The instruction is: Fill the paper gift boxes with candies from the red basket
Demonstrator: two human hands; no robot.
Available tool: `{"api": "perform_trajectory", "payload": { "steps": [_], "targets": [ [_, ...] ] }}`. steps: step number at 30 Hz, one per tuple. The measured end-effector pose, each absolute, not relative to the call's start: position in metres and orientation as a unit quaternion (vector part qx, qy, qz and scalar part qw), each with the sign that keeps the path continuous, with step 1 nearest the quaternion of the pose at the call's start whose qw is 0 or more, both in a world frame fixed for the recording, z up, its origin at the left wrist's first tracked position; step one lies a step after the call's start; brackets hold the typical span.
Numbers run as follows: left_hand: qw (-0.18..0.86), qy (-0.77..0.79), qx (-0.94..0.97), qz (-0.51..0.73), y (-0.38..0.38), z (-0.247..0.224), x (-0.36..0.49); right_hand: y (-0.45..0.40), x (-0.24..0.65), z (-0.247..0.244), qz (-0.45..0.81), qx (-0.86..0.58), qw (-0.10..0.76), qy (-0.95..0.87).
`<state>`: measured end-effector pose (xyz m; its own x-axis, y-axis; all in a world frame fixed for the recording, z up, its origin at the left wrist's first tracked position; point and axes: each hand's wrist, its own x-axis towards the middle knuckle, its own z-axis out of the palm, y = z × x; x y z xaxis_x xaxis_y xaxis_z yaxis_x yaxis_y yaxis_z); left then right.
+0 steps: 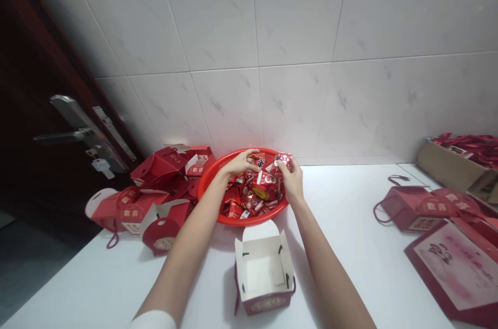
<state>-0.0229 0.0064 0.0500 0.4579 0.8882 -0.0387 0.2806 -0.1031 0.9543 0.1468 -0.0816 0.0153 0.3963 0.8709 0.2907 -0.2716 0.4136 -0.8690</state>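
A red plastic basket [244, 223] filled with small wrapped packets, mostly red, stands against the wall. My left hand [241, 164] reaches over its back part, thumb and fingers curled around a red wrapped packet [260, 160] with a dark character on it. At the basket's right rim, my right hand [292, 177] pinches a red packet with white dots [285, 158]. Between my forearms, in front of the basket, sits an open red gift box [268, 304]. Its white inside faces up, and a cord handle hangs at its side.
Red gift boxes [132, 209] are piled left of the basket. More boxes [424, 209] and a flat pink-printed panel [459, 266] lie at the right on the white table [342, 235]. Behind them is a cardboard box [447, 165] of red ribbons. A dark door [39, 111] stands at the left.
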Motion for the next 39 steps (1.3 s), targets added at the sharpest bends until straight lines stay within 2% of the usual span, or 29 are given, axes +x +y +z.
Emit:
{"api": "perform_trajectory", "payload": {
  "steps": [4, 12, 22, 28, 32, 35, 37, 39],
  "targets": [
    [0.513, 0.419, 0.656, 0.362, 0.004, 0.055, -0.030, -0.083, 0.146, 0.016, 0.407, -0.383, 0.737, -0.381],
    [0.511, 0.394, 0.650, 0.400, -0.002, 0.061, -0.029, -0.081, 0.146, 0.014, 0.407, -0.374, 0.738, -0.388],
    [0.480, 0.400, 0.684, 0.376, 0.003, 0.057, -0.032, -0.081, 0.147, 0.015, 0.425, -0.379, 0.729, -0.380],
    [0.350, 0.484, 0.750, 0.284, 0.011, 0.047, -0.033, -0.081, 0.146, 0.016, 0.429, -0.384, 0.738, -0.352],
    [0.362, 0.464, 0.780, 0.212, 0.006, 0.044, -0.026, -0.081, 0.146, 0.016, 0.424, -0.382, 0.744, -0.347],
    [0.383, 0.423, 0.820, 0.041, -0.004, 0.041, -0.014, -0.080, 0.146, 0.015, 0.420, -0.383, 0.746, -0.348],
    [0.341, 0.414, 0.841, -0.078, -0.010, 0.038, -0.004, -0.079, 0.147, 0.014, 0.414, -0.384, 0.748, -0.348],
    [0.281, 0.426, 0.851, -0.126, -0.015, 0.033, 0.005, -0.079, 0.147, 0.014, 0.410, -0.383, 0.752, -0.346]
  ]
}}
